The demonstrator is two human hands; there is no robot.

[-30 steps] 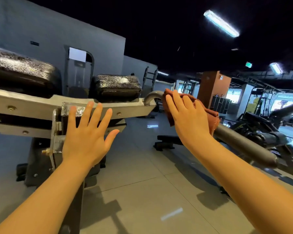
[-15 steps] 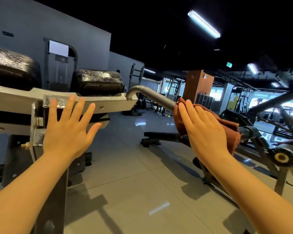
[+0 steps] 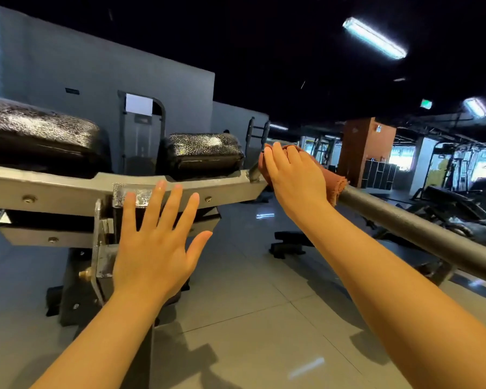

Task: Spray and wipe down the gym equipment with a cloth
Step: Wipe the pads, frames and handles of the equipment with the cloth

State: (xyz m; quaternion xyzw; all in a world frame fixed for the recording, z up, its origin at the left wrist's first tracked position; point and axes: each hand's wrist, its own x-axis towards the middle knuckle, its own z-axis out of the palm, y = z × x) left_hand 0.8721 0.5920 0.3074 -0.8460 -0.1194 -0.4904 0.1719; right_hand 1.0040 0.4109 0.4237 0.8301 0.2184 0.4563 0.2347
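A rust-brown cloth (image 3: 335,183) is draped over the grey metal bar (image 3: 404,221) of a gym machine, right where the bar bends into the grey steel frame (image 3: 54,189). My right hand (image 3: 295,178) lies over the cloth, fingers curled round it and the bar. My left hand (image 3: 152,248) is held up flat in front of the frame's centre post, fingers spread and straight, holding nothing. Two black cracked pads (image 3: 202,153) (image 3: 37,133) sit on top of the frame. No spray bottle is in view.
Grey tiled floor (image 3: 250,332) lies below. A low black bench base (image 3: 289,244) stands beyond the bar. More machines (image 3: 460,203) crowd the right side, with an orange pillar (image 3: 368,147) behind. A grey wall (image 3: 96,80) is at the back left.
My right hand has slid the cloth up the bar from its lower part to the bend beside the frame. My left hand has stayed flat in front of the frame.
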